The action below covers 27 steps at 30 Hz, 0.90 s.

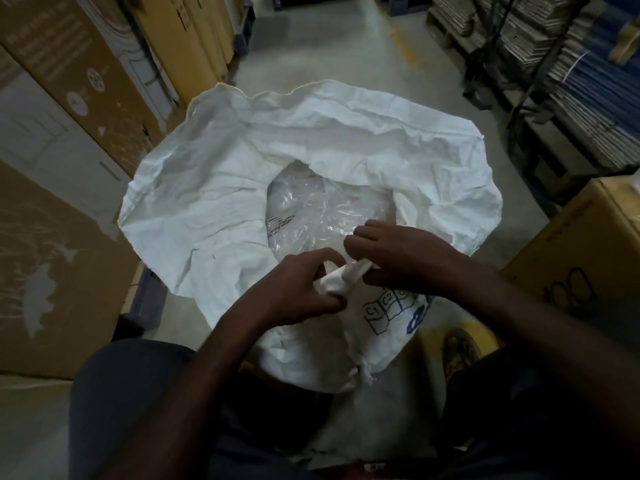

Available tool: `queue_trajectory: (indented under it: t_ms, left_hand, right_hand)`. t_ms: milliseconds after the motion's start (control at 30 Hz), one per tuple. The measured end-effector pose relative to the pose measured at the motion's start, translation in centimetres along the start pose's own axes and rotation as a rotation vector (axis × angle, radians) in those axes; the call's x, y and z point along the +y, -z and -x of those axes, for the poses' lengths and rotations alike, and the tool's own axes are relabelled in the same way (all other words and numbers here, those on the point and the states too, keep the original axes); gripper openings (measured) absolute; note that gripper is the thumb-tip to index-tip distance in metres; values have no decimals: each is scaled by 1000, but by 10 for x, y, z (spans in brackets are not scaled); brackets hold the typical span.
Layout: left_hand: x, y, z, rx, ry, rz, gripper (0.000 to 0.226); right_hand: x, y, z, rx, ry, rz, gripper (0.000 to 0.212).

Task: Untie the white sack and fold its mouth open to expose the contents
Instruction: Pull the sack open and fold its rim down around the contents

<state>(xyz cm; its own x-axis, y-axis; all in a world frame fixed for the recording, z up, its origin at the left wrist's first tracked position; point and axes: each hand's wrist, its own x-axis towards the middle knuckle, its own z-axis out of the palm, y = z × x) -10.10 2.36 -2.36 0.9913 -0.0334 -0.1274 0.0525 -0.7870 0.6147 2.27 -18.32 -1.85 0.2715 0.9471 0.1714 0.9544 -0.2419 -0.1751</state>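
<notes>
Fingers (332,299) of the left hand (294,289) curling shut over a bunched fold of the white sack (214,202), pinning the near lip of the mouth. Fingers (360,233) of the right hand (401,258) closing on the same twisted fold just beside, apparently rolling it outward and down. Standing upright on the floor (329,57) between the legs, sack mouth already loose and spreading wide, no tie visible in place. Showing through the opening just beyond the hands, crinkled clear plastic (311,209), seemingly an inner liner over contents not yet identifiable. Flopping outward behind that, the far rim of the sack, likely needing further folding. Flanking the aisle, tall cardboard cartons (69,98) on the left, one brown box (581,244) and stacked shelving (554,64) on the right.
</notes>
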Motion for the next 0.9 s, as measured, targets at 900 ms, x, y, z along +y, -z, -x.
queue_trajectory:
  t_ms: [900]
  left_hand:
    - [-17, -3, -15, 372, -251, -424, 54]
  right_hand:
    - [104, 9, -22, 3, -912, 291, 63]
